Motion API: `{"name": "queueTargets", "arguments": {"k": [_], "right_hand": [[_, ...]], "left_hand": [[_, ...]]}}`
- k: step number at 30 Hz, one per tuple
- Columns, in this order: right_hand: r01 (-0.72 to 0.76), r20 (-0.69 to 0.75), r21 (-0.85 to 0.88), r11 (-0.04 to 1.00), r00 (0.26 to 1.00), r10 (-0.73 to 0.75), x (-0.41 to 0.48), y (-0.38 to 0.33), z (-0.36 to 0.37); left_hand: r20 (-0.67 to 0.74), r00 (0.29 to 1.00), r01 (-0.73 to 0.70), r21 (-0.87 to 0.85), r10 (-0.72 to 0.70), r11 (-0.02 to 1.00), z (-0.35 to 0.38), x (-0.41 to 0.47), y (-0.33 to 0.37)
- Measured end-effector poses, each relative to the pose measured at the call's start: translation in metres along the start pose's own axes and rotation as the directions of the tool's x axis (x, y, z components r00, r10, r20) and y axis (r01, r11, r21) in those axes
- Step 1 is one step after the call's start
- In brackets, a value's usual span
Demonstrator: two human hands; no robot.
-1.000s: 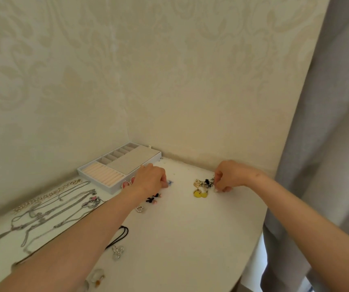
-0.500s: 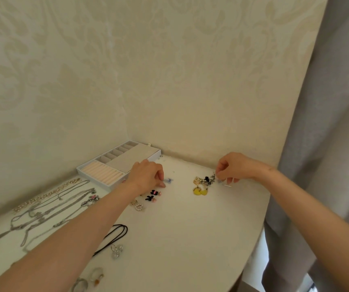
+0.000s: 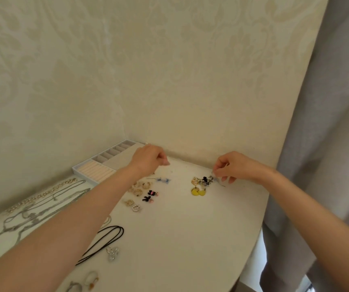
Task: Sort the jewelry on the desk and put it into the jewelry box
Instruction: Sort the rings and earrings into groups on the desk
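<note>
The right hand (image 3: 235,166) hangs low over the white desk (image 3: 179,239), thumb and forefinger pinched on a small pale earring (image 3: 217,179) with a thin pin sticking out beneath the fingers. Touching that pinch on its far side from the wrist is a tangled pile of earrings (image 3: 203,181), and just below the pile lies a yellow pair (image 3: 197,192). The left hand (image 3: 148,159) is raised off the desk with its fingers curled in and the thumb tip against them. I cannot tell whether anything sits in that grip. Right behind its knuckles, against the wall, the jewelry box (image 3: 85,167) lies open, with ring rolls at the near end and small cells along the back. Just under the left fingertips is a blue bow earring (image 3: 163,180). Nearer the wrist are gold hoops (image 3: 140,186), two black bow earrings (image 3: 150,196) and a pearl heart (image 3: 136,208). Beyond the left forearm silver chains (image 3: 42,209) are spread out, and on its inner side a black cord necklace (image 3: 108,237) is looped, with a clear charm (image 3: 112,253) beside it. A grey curtain (image 3: 327,144) hangs past the right arm.
</note>
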State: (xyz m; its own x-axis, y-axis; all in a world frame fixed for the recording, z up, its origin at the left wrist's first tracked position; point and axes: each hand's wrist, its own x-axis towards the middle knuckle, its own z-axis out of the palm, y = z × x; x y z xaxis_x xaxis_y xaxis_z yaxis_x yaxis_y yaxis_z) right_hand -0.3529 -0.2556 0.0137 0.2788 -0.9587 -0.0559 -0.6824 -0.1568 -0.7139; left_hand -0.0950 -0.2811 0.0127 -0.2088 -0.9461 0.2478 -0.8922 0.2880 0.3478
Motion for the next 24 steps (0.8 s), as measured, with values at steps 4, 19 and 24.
{"name": "queueTargets", "arguments": {"k": [4, 19, 24], "right_hand": [[0.021, -0.014, 0.113, 0.993, 1.0, -0.02, -0.002, 0.001, 0.002], [0.148, -0.226, 0.383, 0.912, 0.972, -0.062, 0.012, 0.021, 0.023], [0.235, -0.376, 0.417, 0.878, 0.924, -0.069, 0.014, 0.027, 0.039]], "left_hand": [[0.091, 0.995, 0.027, 0.038, -0.031, 0.999, 0.01, 0.03, 0.003], [0.106, 0.994, -0.018, 0.003, 0.017, 1.0, 0.012, 0.043, -0.02], [0.155, 0.987, 0.005, 0.224, -0.04, 0.975, 0.032, 0.04, -0.012]]}}
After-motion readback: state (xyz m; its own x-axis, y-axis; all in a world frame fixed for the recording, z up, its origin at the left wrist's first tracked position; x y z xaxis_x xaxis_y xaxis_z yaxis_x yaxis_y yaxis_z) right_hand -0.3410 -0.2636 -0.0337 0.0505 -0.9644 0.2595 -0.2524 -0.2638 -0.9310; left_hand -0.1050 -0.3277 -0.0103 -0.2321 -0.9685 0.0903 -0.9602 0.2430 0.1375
